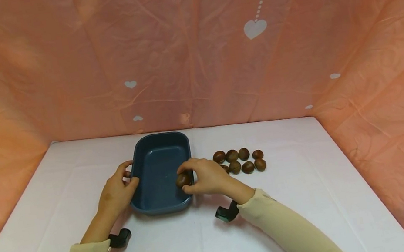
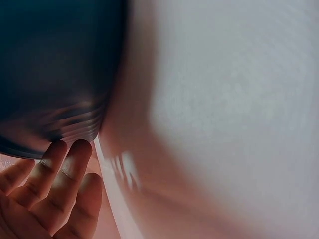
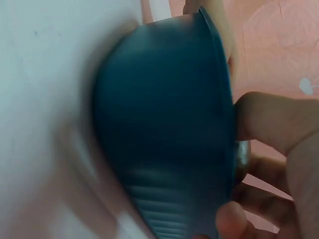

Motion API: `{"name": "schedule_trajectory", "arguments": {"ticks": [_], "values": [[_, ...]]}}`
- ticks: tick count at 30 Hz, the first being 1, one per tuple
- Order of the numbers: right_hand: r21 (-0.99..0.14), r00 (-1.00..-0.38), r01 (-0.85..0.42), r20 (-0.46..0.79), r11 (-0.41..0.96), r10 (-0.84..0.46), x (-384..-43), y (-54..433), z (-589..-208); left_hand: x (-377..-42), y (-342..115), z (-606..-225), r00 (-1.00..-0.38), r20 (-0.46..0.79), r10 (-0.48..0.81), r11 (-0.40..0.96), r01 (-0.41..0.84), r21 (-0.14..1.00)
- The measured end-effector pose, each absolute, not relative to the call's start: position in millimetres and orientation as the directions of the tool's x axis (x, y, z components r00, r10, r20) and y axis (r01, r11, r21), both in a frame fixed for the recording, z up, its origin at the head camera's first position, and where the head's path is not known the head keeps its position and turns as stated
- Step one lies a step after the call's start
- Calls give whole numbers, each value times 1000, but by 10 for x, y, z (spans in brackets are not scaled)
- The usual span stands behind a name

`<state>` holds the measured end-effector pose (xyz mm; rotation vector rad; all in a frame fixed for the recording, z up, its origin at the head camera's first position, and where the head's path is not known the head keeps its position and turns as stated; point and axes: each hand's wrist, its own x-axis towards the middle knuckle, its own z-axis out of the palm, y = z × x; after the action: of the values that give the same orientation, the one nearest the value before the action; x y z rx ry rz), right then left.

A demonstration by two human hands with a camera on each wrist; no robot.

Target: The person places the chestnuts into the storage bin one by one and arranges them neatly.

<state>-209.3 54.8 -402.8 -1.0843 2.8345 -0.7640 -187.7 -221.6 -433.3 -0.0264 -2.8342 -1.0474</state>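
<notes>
A dark blue rectangular dish (image 1: 159, 168) sits on the white table, its inner floor bare where I can see it. My left hand (image 1: 115, 194) rests against the dish's left side. In the left wrist view its fairly straight fingers (image 2: 75, 159) touch the outer wall. My right hand (image 1: 208, 177) pinches a brown chestnut (image 1: 183, 179) between thumb and fingers, just inside the dish's right rim. The right wrist view shows a sliver of this chestnut (image 3: 242, 157) behind the rim.
Several more chestnuts (image 1: 248, 167) lie in two short rows to the right of the dish, one partly hidden by my right hand. The white table (image 1: 166, 250) ends at an orange curtain (image 1: 191, 57) with white hearts, which also hangs along both sides.
</notes>
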Motion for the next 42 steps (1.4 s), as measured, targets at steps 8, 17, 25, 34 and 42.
{"name": "schedule_trajectory", "arguments": {"ticks": [8,17,25,34,42], "values": [[-459,-748,-628,137,628,-649,-2125,469,-4114,-1879,-2214,-4330,-994,111,-22,762,55,646],[-465,-774,-580,59,669,-630,-2170,389,-4137,-1890,-2208,-4337,-994,107,-22,761,52,647],[-454,-784,-550,-8,701,-620,-2207,323,-4138,-1890,-2193,-4342,-993,117,-18,763,62,643],[-428,-824,-493,-50,758,-564,-2191,259,-4153,-1871,-2185,-4329,-994,106,-18,761,55,647],[-371,-854,-456,-74,809,-515,-2168,191,-4133,-1863,-2197,-4314,-993,116,-19,759,61,649]]}}
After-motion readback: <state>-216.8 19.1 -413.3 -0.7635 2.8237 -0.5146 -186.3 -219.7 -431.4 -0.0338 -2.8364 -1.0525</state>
